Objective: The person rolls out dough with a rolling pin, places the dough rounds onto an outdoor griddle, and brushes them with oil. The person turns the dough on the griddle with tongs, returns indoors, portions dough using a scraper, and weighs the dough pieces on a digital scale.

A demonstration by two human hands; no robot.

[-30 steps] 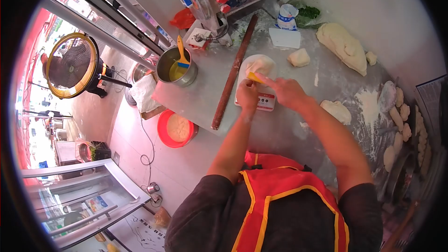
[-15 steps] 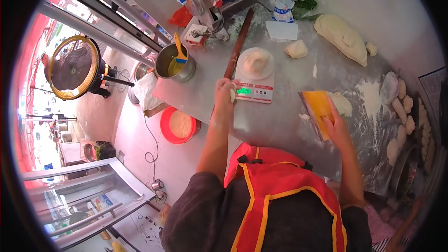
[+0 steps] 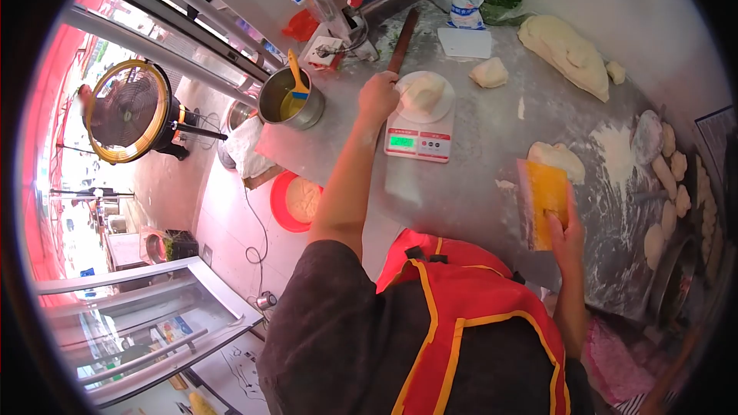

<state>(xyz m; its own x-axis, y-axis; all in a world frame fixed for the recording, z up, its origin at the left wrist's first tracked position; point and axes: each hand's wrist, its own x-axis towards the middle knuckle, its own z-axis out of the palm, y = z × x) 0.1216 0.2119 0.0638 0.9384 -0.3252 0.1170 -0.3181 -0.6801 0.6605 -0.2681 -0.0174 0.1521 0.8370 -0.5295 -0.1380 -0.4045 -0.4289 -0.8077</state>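
Note:
My left hand (image 3: 379,97) is at the left edge of the white plate on the kitchen scale (image 3: 419,144), its fingers curled closed beside a lump of dough (image 3: 422,93). What those fingers hold, if anything, is hidden. The scale's green display is lit, its digits too blurred to read. A long wooden rolling pin (image 3: 403,40) lies partly under my left hand. My right hand (image 3: 567,234) grips a yellow dough scraper (image 3: 547,200), thumb on its face. Just beyond the scraper lies a flat piece of dough (image 3: 556,160).
A steel pot (image 3: 270,100) with a brush (image 3: 296,73) stands at the table's left. Behind are a small dough piece (image 3: 490,72), a white bag (image 3: 467,9) and a big dough mass (image 3: 563,54). Shaped dough pieces (image 3: 667,184) line the right. A red tub (image 3: 286,200) sits below left.
My left hand, which showed a small pale dough piece in its fingers, has moved forward to the plate's edge. My right hand has shifted slightly right and back with the scraper, now turned more upright.

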